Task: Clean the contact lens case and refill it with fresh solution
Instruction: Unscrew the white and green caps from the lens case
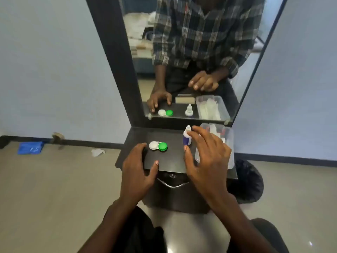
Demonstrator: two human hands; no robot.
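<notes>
Head view, looking down: the right hand hovers at centre right of the frame with fingers spread and straight, gripping nothing; its fingertips are just beside a small solution bottle, though whether they touch it cannot be told. That bottle stands upright on the black desk, white-capped with a blue-purple label whose writing is too blurred to read. The left hand rests at centre left on the desk's near edge, fingers loosely spread, thumb lying on the top, holding nothing. Just beyond its fingertips lies the contact lens case, flat on the desk with one white cap and one green cap, both on; no lettering shows on them. Partly behind the right hand, at the desk's right end, sits a clear plastic tray with pale items inside that cannot be made out. A black-framed mirror rises behind the desk and repeats the hands, case, bottle and tray. On the floor at left lie a blue packet and a crumpled tissue; a black bin bag sits lower right of the desk.
</notes>
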